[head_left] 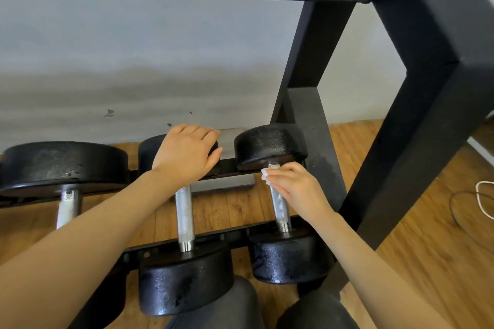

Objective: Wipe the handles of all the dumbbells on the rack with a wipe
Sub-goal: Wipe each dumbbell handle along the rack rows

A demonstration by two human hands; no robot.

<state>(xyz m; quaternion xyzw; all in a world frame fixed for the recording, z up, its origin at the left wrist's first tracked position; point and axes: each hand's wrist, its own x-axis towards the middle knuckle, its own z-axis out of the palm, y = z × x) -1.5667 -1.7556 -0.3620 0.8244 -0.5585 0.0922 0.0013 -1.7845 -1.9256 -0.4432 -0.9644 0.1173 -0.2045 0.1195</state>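
My right hand (pixel 292 184) pinches the wipe (pixel 265 174) on the right handle (pixel 279 208) (seemingly its top), my left hand (pixel 187 153) flat on the middle dumbbell (pixel 184 275).

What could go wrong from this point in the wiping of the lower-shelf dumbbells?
The wipe is a small wad pinched in the right hand at the far end of the right dumbbell's handle; a short stroke could leave the near end unwiped. The left hand rests on the middle dumbbell's far head; pressing there might roll it on the rails. The left dumbbell's handle could be skipped.
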